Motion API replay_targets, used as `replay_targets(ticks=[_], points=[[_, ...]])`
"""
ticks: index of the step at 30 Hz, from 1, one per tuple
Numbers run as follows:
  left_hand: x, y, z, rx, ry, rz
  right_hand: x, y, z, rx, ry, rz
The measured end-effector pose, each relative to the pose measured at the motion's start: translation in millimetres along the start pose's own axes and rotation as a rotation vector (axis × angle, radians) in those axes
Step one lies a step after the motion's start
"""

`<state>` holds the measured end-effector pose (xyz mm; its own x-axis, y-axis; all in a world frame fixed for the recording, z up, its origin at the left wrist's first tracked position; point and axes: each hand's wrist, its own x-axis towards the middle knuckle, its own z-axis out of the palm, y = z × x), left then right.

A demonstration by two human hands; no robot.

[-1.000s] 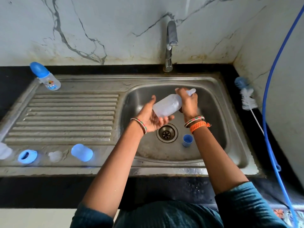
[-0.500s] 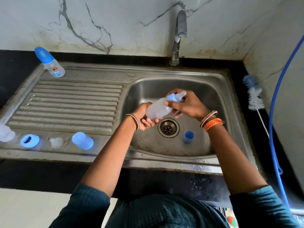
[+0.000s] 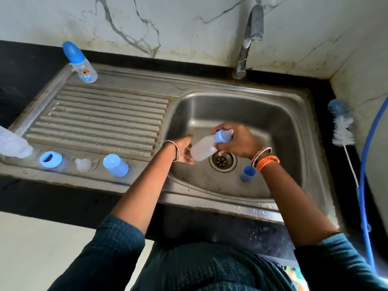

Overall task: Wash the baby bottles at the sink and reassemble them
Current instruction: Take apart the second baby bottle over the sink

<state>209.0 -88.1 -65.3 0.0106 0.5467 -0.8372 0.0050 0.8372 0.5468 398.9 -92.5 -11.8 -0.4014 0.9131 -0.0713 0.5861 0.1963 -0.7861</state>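
Over the sink basin [image 3: 279, 114], near its drain, the left hand [image 3: 184, 151] cupped the base of a frosted baby bottle [image 3: 202, 149] while the right hand [image 3: 237, 141] gripped its blue collar [image 3: 220, 136] (probably screwing it on). Any drips would fall into the basin.

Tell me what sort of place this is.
Most likely a home kitchen counter: a steel sink with a ribbed drainboard, a tap on a marble-look wall, and a bottle brush beside it.

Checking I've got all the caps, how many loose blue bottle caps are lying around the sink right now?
2. One blue cap stands on the front edge of the drainboard; a smaller blue cap stands in the basin by the drain. More may be hidden behind the arms.
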Motion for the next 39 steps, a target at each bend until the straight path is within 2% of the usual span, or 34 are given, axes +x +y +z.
replay_targets(ticks=[2,4,7,10,17,23,25,27,30,32,34,36,39], points=[[5,3,-3,0.140,0.227,0.199,5,5,14,-0.186,-0.073,-0.023],[8,9,-9,0.066,0.282,0.305,7,11,37,-0.309,-0.209,-0.048],[1,12,-15,0.003,0.211,0.305,9,22,68,-0.423,-0.343,-0.049],[-11,8,-17,0.042,0.107,0.278,9,28,82,-0.494,-0.418,-0.047],[-13,-1,-8,0.051,0.050,0.228,14,30,83,-0.497,-0.462,-0.026],[-15,2,-3,0.050,0.059,0.279,13,29,64,-0.427,-0.353,0.037],[-23,4,0,0.064,0.031,0.300,11,25,55,-0.305,-0.289,0.056],[-35,10,3,0.027,-0.070,0.340,12,17,41,-0.138,-0.172,0.046],[-60,26,12,-0.105,-0.228,0.498,20,-3,15,-0.008,-0.014,0.036],[-75,41,20,-0.114,-0.228,0.643,26,-17,-5,0.002,0.087,0.024],[-91,56,28,-0.110,-0.214,0.717,28,-33,-21,0.074,0.185,-0.010],[-103,69,34,-0.112,-0.211,0.746,26,-47,-35,0.154,0.207,-0.066],[-116,79,41,-0.173,-0.164,0.794,16,-62,-53,0.339,0.092,-0.055]])
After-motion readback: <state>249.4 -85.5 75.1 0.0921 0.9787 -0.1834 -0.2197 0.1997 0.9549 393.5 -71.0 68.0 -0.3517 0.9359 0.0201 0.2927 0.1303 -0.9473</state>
